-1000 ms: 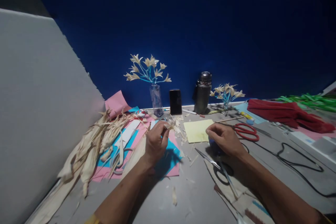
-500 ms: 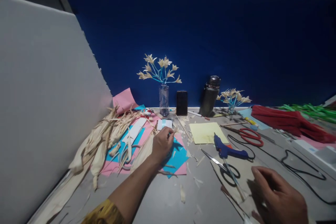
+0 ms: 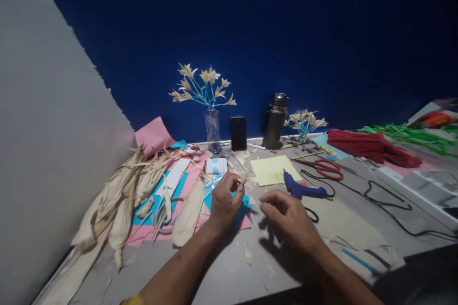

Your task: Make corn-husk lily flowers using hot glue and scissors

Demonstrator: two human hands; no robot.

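My left hand (image 3: 227, 200) is raised over the table left of centre, thumb and finger pinched on a small pale husk flower (image 3: 246, 179). Close by on the right, my right hand (image 3: 286, 214) has its fingers curled, with thumb and forefinger near each other; whether anything thin is between them is too small to tell. Beyond my left hand lies a white card wound with blue ribbon (image 3: 216, 166). Dried corn husks (image 3: 189, 212) and pink and blue paper spread to the left. Past my right hand sits a blue glue gun (image 3: 304, 188), and black scissors are mostly hidden.
A glass vase (image 3: 213, 131) of husk flowers, a phone (image 3: 238, 133) and a dark flask (image 3: 275, 121) stand along the blue partition. Red-handled scissors (image 3: 329, 169), a black cable, red cloth (image 3: 372, 147) and a white power strip (image 3: 420, 195) lie right. Yellow paper (image 3: 275, 170) is central.
My right hand has moved left and forward, close to my left hand. A pale flower now shows at my left fingertips. The view has shifted, placing the table items further left and slightly higher.
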